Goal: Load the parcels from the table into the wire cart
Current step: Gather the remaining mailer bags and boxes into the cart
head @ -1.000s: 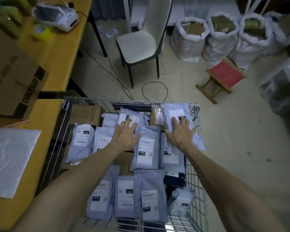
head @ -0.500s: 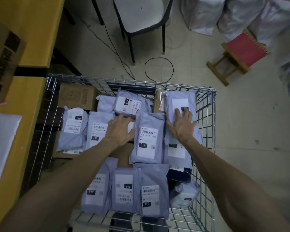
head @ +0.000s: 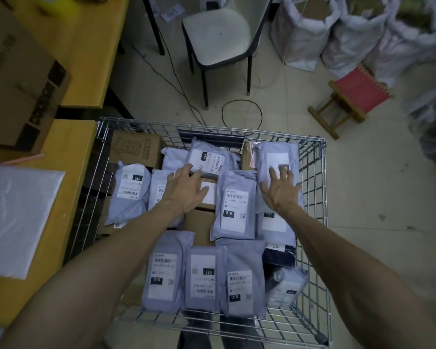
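The wire cart [head: 312,187] stands below me, filled with several grey poly-mailer parcels with white labels and a few brown boxes [head: 134,148]. My left hand [head: 184,188] lies flat, fingers spread, on the parcels and a brown box in the cart's middle. Over at the cart's right side my right hand [head: 281,191] presses flat on a grey parcel [head: 277,157]. Between the two hands lies another labelled grey parcel [head: 234,205]. One flat grey parcel [head: 15,217] remains on the yellow table [head: 71,147] at left.
A large cardboard box [head: 18,91] sits on the table's far part. Beyond the cart are a white chair [head: 217,44], floor cables [head: 242,117], a red-topped wooden stool [head: 355,96] and several white sacks [head: 302,34]. Bare floor lies right of the cart.
Both hands stay flat on the parcels, shifted slightly. The view has moved: first tilted down, now back a little, so the cart looks lower in the frame.
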